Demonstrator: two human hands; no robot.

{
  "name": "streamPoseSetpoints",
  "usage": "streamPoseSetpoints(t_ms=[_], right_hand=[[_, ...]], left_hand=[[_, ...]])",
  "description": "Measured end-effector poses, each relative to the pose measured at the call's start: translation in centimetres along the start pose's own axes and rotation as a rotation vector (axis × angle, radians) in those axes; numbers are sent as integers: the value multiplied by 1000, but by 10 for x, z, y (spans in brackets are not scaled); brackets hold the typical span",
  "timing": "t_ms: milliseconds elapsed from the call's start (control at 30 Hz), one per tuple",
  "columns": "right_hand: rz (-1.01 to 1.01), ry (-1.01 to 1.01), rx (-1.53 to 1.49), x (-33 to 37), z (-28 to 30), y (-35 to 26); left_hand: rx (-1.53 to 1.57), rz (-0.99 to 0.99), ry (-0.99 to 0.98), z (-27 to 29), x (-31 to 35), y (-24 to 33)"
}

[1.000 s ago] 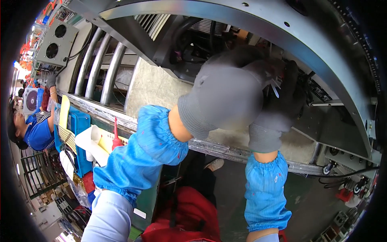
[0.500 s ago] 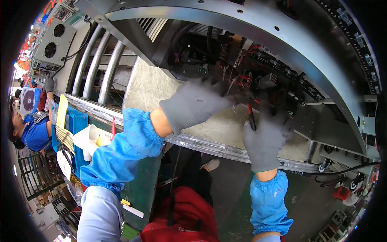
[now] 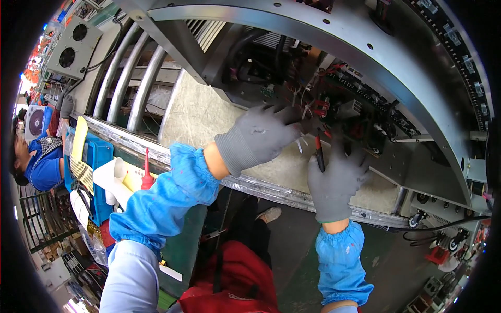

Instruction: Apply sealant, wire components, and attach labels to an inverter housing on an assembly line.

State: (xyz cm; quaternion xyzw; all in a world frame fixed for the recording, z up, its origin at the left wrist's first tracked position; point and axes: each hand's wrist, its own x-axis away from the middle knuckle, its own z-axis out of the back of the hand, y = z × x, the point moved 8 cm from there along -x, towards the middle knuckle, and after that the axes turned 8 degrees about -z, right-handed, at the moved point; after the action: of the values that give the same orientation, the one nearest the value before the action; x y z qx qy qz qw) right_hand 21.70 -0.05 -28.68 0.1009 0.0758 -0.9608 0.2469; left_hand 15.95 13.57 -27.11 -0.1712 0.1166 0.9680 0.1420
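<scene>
Grey knit gloves cover both hands in the head view, with bright blue sleeve covers over the forearms. The left hand point(image 3: 261, 133) is spread wide, fingers fanned out and holding nothing, its fingertips just short of the tangle of red and black wires point(image 3: 334, 112) in the open metal cabinet. Small white cable ties point(image 3: 301, 146) stick out just below its fingers. The right hand point(image 3: 336, 180) is closed around a slim red-and-black hand tool point(image 3: 318, 151), whose tip points up toward the same wiring. Under both hands lies a pale fibrous insulation pad point(image 3: 203, 117), edged nearer the person by a silver metal rail point(image 3: 266, 189). Far off to the left hand's side, another person in a blue shirt point(image 3: 44, 169) bends over.
</scene>
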Motion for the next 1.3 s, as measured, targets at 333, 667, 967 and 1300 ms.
streamPoseSetpoints(t_ms=[333,667,967,1300], right_hand=[[-92,-210,-250,1,-28,10],[45,122,177,-31,23,-16],[261,329,29,-36,35,-34],[94,299,107,-41,29,-29]], left_hand=[[144,76,143,13,1,-7],[283,583,392,13,36,-43],[121,207,353,4,-7,-22],[9,234,113,-17,3,-39]])
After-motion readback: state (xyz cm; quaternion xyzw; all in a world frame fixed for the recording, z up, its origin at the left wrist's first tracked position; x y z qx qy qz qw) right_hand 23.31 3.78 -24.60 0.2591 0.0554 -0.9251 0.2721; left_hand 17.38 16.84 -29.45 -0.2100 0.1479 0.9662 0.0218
